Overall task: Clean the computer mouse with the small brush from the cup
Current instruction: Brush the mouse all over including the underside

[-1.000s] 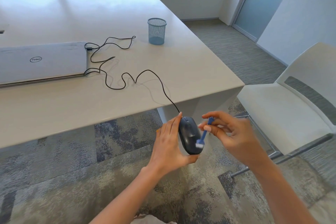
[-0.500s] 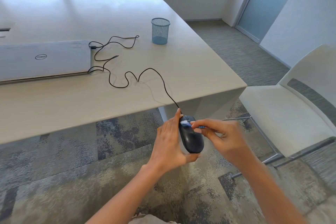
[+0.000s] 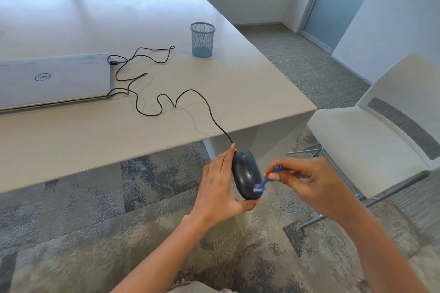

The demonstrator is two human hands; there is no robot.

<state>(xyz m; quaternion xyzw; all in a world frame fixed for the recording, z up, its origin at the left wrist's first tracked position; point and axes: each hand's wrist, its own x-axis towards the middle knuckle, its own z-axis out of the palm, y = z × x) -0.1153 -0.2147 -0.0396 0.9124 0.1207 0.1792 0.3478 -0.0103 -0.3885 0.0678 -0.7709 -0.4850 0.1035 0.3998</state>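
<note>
A dark grey computer mouse [image 3: 245, 172] is held in the air below the table's near edge, its top facing me. My left hand [image 3: 220, 185] grips it from the left side and underneath. My right hand [image 3: 307, 182] pinches a small blue brush [image 3: 263, 183] between thumb and fingers. The white bristle end rests on the mouse's lower right part. The mouse's black cable [image 3: 166, 102] runs up over the table edge in loops. A blue mesh cup [image 3: 202, 39] stands upright on the table, far from both hands.
A closed silver laptop [image 3: 52, 81] lies on the white table [image 3: 250, 93] at the left, with the cable plugged into its side. A white chair [image 3: 371, 131] stands to the right of the table. Patterned carpet lies below my hands.
The brush moved from the mouse's top end, near the wheel, down to its lower right part. My right hand shifted down and right. My left hand kept its hold.
</note>
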